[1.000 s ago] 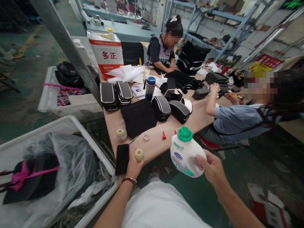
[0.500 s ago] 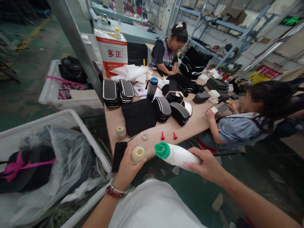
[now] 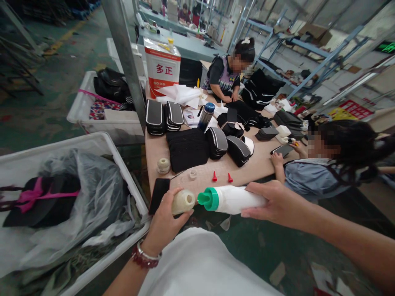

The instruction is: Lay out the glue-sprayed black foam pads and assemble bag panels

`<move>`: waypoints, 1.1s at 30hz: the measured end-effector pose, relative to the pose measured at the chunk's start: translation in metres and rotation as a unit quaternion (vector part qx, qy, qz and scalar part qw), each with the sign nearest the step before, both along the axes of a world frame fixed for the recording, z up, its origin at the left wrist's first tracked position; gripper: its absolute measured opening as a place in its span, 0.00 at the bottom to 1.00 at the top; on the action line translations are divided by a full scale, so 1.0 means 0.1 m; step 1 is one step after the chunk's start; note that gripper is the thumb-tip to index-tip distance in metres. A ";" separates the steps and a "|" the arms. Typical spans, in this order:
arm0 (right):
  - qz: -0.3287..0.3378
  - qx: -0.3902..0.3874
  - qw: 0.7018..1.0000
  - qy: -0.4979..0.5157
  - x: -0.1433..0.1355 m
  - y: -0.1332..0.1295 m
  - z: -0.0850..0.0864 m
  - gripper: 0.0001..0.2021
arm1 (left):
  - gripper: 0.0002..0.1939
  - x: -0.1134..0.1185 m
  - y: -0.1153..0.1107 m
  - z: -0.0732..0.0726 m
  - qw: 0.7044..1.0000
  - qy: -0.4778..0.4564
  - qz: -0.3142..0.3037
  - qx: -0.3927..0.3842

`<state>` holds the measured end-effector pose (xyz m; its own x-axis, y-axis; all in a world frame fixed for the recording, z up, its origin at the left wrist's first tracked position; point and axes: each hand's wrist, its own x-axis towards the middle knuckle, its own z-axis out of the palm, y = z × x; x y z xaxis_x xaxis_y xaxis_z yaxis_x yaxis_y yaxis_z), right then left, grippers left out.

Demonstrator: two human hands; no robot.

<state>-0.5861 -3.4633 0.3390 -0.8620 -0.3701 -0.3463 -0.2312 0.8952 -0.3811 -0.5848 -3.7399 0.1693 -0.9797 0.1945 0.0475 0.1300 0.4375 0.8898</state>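
Observation:
My left hand (image 3: 168,220) is closed around a small cream-coloured bottle (image 3: 182,201), its open mouth tipped toward the right. In my right hand (image 3: 274,201) lies a white squeeze bottle (image 3: 233,199) with a green spouted top (image 3: 209,199). That bottle is held almost level, the spout just short of the small bottle's mouth. On the table edge behind them stand two red nozzle caps (image 3: 214,176). A clear ring-like cap (image 3: 193,175) and a second cream bottle (image 3: 163,165) are near the left hand, beside a dark phone (image 3: 159,195).
Stacked black-and-grey fabric pieces (image 3: 188,150) and a blue-lidded flask (image 3: 206,116) occupy the wooden table (image 3: 185,185). A white bin (image 3: 123,181) with plastic-wrapped goods is on my left, by a metal post (image 3: 129,53). Two co-workers sit across and to the right.
The squeeze bottle has tilted nearer level, and its green spout has come close to the small bottle. My left hand has turned that bottle's mouth toward the spout. The view has shifted slightly.

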 end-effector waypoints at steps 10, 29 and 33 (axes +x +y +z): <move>0.070 0.100 0.992 0.026 -0.12 -0.25 0.24 0.18 | 0.29 0.07 -0.09 -0.02 1.000 -0.008 0.002 -0.004; 0.133 0.201 0.968 0.070 -0.18 -0.50 0.44 0.19 | 0.28 0.14 -0.17 -0.01 1.000 0.003 0.010 0.020; 0.126 0.230 0.962 0.076 -0.19 -0.55 0.51 0.20 | 0.28 0.14 -0.18 -0.01 1.000 0.001 0.006 0.025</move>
